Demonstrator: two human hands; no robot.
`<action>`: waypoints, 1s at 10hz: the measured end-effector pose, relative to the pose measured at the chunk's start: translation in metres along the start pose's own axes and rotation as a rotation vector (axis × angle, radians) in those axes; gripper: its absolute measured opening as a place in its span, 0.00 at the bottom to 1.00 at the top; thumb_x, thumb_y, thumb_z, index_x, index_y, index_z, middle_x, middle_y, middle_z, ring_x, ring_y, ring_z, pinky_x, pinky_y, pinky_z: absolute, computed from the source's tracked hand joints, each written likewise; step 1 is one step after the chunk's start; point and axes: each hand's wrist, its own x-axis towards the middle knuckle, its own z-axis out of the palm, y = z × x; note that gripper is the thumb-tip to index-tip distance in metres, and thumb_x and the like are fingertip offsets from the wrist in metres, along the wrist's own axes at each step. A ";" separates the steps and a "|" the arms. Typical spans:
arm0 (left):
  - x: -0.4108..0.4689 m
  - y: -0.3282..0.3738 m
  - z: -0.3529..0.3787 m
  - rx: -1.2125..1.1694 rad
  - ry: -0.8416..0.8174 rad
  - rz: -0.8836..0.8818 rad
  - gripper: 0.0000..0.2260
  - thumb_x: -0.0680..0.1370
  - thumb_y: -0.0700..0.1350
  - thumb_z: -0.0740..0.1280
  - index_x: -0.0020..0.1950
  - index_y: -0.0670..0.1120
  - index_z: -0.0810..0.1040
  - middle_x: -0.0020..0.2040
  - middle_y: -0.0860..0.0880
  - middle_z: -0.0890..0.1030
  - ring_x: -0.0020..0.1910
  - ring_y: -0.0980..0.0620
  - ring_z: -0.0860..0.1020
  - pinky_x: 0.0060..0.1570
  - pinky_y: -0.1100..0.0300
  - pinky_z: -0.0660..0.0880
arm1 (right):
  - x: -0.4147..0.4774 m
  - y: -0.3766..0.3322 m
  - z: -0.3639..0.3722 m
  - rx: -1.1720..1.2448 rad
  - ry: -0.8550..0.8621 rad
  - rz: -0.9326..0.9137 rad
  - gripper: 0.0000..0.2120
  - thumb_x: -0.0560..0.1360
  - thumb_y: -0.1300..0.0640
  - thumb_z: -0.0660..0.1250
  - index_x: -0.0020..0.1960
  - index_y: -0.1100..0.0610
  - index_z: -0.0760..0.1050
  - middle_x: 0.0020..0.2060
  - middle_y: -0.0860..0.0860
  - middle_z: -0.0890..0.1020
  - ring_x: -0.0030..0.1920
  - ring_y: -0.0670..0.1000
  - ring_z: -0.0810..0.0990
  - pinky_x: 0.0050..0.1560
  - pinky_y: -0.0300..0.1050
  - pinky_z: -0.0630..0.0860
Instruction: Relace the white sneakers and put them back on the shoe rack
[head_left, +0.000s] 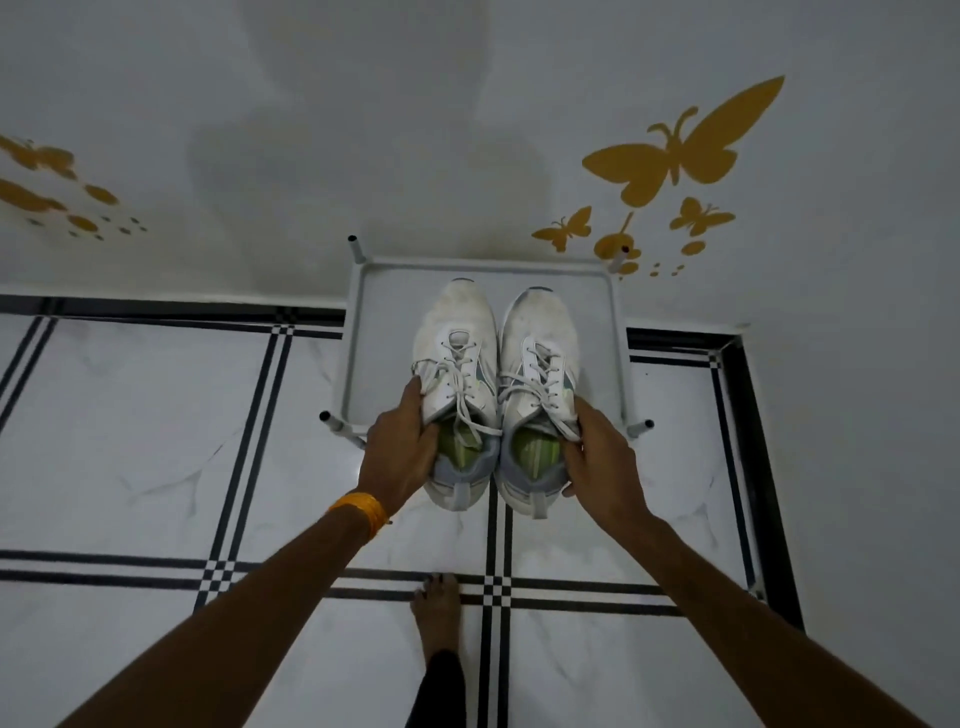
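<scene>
Two white sneakers sit side by side, toes toward the wall, over the top shelf of a pale grey shoe rack (374, 332). Both are laced, with green insoles showing. My left hand (402, 441) grips the outer collar of the left sneaker (460, 358). My right hand (600, 452) grips the outer collar of the right sneaker (543, 358). The heels of both shoes stick out past the rack's front edge. Whether the soles rest on the shelf I cannot tell.
The rack stands against a white wall with yellow butterfly decals (685, 140). Its corner posts (354, 247) rise at the corners. White floor tiles with black stripes (249, 415) surround it. My bare foot (436, 613) stands on the floor below the shoes.
</scene>
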 end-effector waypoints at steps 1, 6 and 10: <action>0.043 -0.018 0.009 0.061 0.005 -0.012 0.26 0.79 0.44 0.60 0.76 0.47 0.60 0.53 0.41 0.83 0.48 0.40 0.82 0.52 0.45 0.80 | 0.042 0.004 0.018 -0.034 -0.006 -0.020 0.21 0.80 0.59 0.61 0.73 0.53 0.66 0.58 0.54 0.78 0.53 0.55 0.81 0.39 0.56 0.84; 0.169 -0.078 0.070 0.014 -0.033 -0.061 0.27 0.75 0.48 0.57 0.75 0.47 0.63 0.56 0.41 0.82 0.51 0.40 0.81 0.55 0.46 0.79 | 0.178 0.063 0.064 -0.195 -0.022 -0.005 0.21 0.78 0.62 0.61 0.71 0.58 0.68 0.61 0.57 0.79 0.60 0.58 0.78 0.60 0.47 0.71; 0.146 -0.041 0.046 0.271 -0.135 -0.163 0.28 0.78 0.54 0.61 0.75 0.44 0.59 0.57 0.40 0.79 0.52 0.39 0.79 0.52 0.44 0.79 | 0.163 0.031 0.029 -0.364 -0.215 0.101 0.28 0.80 0.47 0.59 0.77 0.54 0.57 0.61 0.59 0.75 0.57 0.59 0.78 0.53 0.54 0.78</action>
